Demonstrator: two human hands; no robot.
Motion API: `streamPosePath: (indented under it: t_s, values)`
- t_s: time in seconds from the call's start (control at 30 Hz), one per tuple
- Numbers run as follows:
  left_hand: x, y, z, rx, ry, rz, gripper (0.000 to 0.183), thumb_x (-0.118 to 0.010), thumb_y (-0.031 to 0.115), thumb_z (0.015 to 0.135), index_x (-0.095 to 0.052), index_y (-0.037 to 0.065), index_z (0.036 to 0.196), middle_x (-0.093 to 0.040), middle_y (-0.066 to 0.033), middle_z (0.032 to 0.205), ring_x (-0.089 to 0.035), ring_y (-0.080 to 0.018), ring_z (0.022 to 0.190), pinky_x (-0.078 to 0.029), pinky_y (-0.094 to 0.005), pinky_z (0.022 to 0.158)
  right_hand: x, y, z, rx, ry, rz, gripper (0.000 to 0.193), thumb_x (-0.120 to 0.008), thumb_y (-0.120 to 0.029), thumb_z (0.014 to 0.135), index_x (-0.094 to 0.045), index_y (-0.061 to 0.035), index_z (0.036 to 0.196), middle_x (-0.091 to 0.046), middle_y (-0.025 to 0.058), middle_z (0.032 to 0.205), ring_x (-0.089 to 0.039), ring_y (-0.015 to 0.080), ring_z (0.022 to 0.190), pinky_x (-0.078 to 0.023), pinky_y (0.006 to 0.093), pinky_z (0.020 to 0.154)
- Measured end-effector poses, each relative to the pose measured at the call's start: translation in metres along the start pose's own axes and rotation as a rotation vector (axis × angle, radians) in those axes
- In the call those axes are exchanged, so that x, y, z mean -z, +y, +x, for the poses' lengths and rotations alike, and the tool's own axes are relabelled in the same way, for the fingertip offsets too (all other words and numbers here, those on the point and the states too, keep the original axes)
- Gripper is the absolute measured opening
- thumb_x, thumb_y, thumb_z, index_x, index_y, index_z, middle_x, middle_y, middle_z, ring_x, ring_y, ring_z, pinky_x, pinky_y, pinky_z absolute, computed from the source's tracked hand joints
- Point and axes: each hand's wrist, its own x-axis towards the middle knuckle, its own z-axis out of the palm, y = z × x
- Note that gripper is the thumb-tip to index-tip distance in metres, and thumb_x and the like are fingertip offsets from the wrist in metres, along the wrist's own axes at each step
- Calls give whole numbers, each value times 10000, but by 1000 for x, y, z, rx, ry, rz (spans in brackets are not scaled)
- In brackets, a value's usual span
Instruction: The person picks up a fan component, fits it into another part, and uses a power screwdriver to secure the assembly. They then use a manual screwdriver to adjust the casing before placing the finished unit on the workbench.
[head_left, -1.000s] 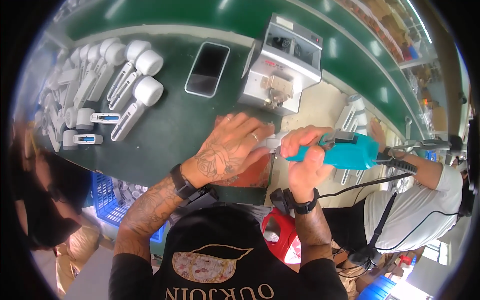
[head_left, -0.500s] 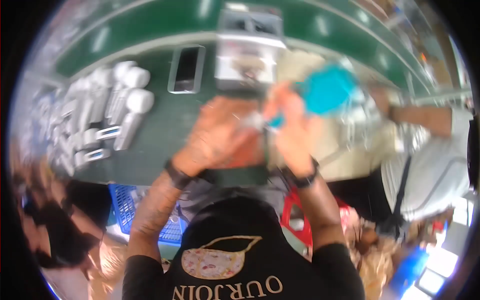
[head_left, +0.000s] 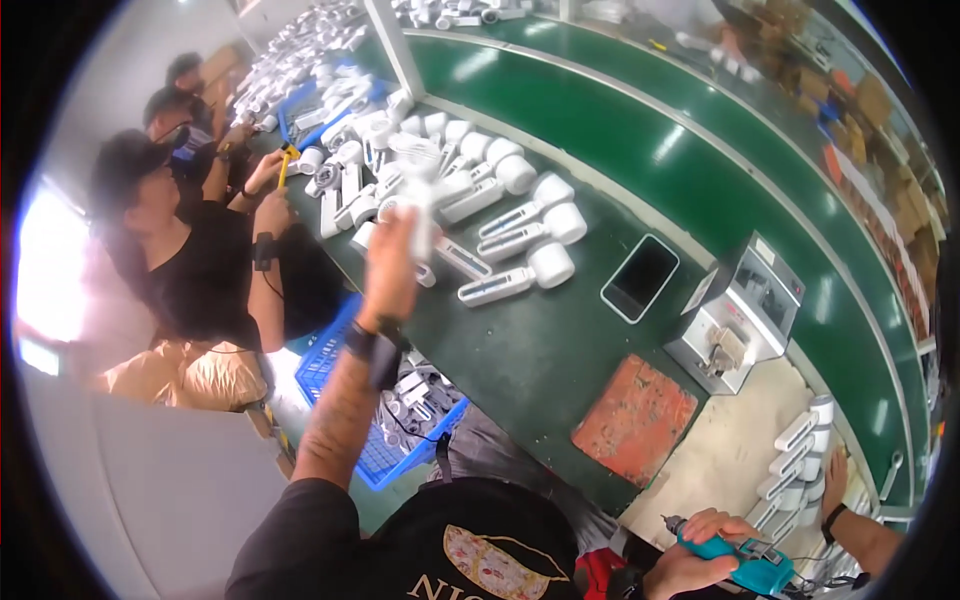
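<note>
My left hand is raised over the left part of the bench, its fingers closed round the handle of a white handheld device. Motion blurs this device and its round top. Beneath and beyond it lie several similar white devices with cylindrical heads and long flat handles. Low at the right, my right hand grips a teal power screwdriver, whose dark bit points up and left.
A scuffed red pad lies on the dark green bench. Beyond are a phone and a grey-white boxy machine. A blue basket of parts stands below the edge. Co-workers sit left; another person's hand touches white devices at right.
The view has swung left. My hands, close together over the red pad before, are now far apart: the left among the white devices, the right low at the right with the screwdriver.
</note>
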Motion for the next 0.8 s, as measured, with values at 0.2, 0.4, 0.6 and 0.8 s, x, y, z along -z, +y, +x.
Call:
streamPosePath:
  t_s: [0.2, 0.4, 0.6, 0.8]
  values:
    - [133, -81, 168, 77, 235, 439, 498, -610, 319, 975, -556, -64, 1289, -682, -119, 1093, -648, -213, 990, -497, -319, 891, -29, 10, 17, -22, 52, -81, 653, -596, -657, 903, -468, -23, 985, -453, 47, 616, -464, 149, 520, -390, 273, 511]
    - [136, -108, 210, 46, 46, 770, 669, -650, 421, 921, -529, -68, 1361, -637, -229, 1279, -589, -328, 1231, -429, -378, 1054, -29, 15, 10, -54, 21, -45, 685, -602, -672, 888, -467, -10, 1005, -464, 39, 593, -482, 152, 481, -418, 275, 469]
    - [-6, -20, 138, -381, -99, 512, 389, -562, 210, 1027, -550, 6, 1359, -609, -151, 1337, -594, -219, 1175, -487, -350, 968, -11, 2, 6, -90, 160, -181, 371, -711, -337, 902, -573, -4, 991, -612, 125, 812, -591, 194, 643, -483, 307, 565]
    - [-179, 144, -46, -536, -812, 90, 274, -647, 120, 931, -630, 20, 1186, -676, -150, 1118, -642, -255, 1040, -497, -362, 916, 3, -15, 10, -279, 62, -130, 593, -752, -425, 869, -539, 20, 1198, -623, 89, 881, -614, 188, 802, -491, 320, 705]
